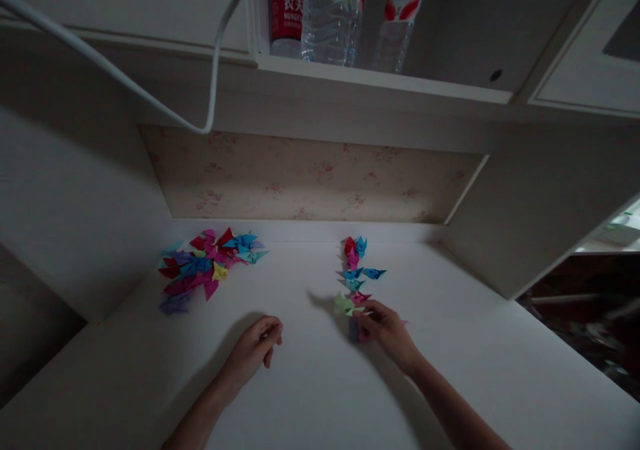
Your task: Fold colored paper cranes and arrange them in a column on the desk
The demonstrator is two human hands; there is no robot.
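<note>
My right hand [383, 330] pinches a light green origami crane [344, 305] between thumb and fingertips, above the white tabletop. Beneath and around this hand lie more folded paper cranes in a rough column: a pink crane [361, 297], a teal crane [354, 285], a blue crane [374, 273] and a red crane [349, 247] at the far end. A purple piece [355, 330] is partly covered by my fingers. My left hand [260, 343] hovers over the table with its fingers curled in, and nothing shows in it. Beyond it sits a mixed pile of cranes [193, 267].
White side panels and a floral back panel [310, 177] enclose the table. Overhead, a shelf [380, 80] holds several plastic bottles, among them a red-labelled bottle [287, 10]. A white cable [150, 100] hangs at upper left.
</note>
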